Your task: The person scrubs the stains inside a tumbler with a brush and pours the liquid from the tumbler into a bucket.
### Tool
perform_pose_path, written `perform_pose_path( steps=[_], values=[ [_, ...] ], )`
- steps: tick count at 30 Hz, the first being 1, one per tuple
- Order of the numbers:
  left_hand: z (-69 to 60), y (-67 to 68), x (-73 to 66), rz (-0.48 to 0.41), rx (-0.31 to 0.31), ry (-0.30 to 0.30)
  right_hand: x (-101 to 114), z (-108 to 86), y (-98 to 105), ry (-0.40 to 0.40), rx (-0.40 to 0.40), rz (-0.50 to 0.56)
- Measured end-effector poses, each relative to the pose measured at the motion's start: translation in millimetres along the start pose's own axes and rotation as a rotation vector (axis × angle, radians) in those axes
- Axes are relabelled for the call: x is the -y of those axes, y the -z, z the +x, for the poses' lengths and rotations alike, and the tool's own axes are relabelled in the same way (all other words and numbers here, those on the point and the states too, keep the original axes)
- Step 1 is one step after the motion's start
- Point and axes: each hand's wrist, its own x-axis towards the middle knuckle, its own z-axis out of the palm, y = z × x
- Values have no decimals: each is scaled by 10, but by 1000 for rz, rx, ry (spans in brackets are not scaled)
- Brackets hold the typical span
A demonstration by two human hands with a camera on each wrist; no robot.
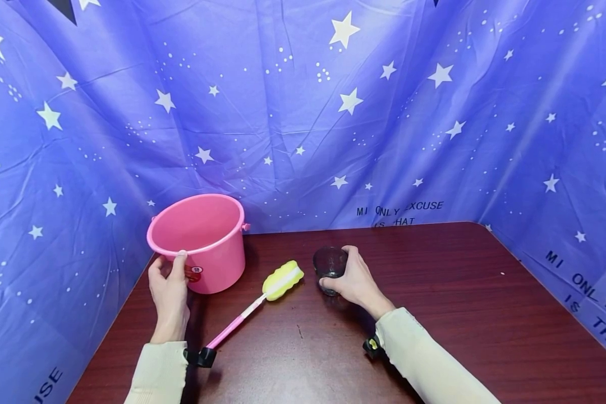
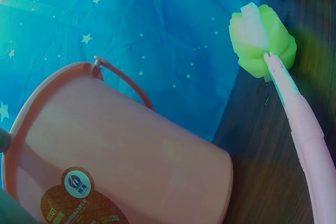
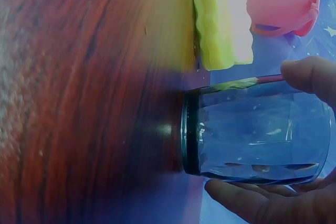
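My left hand (image 1: pixel 169 297) is at the near side of a pink bucket (image 1: pixel 222 264), its thumb at the rim. The bucket stands upright, and a brown label (image 2: pixel 79 203) shows on its side in the left wrist view. With thumb on one side and fingers on the other, my right hand (image 1: pixel 358 283) holds a dark clear drinking glass (image 3: pixel 257 129). The glass is upright, on or just above the table; which one I cannot tell. Between the hands lies a sponge brush (image 1: pixel 283 280) with a yellow and white head and a pink and white handle (image 1: pixel 232 325).
The dark red wooden table (image 1: pixel 434 269) reaches back to a blue-purple cloth (image 1: pixel 283 112) with white stars, which hangs behind and on both sides. A thin bucket handle (image 2: pixel 126 82) hangs at the bucket's far side. Small wet-looking specks lie by the brush head.
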Motion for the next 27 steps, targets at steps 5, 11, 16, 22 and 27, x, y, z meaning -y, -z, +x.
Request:
perform_pose_path(
  steps=[5, 11, 16, 22, 27],
  values=[
    [4, -1, 5, 0, -2, 1, -4, -4, 1, -7, 3, 5],
    [10, 6, 13, 8, 6, 1, -10, -13, -1, -25, 13, -1],
    [17, 10, 21, 8, 7, 2, -7, -18, -1, -32, 17, 6],
    [21, 8, 21, 7, -3, 0, -5, -20, 3, -33, 19, 4],
    [17, 7, 20, 8, -5, 0, -9, -27, 22, -26, 27, 4]
  ],
)
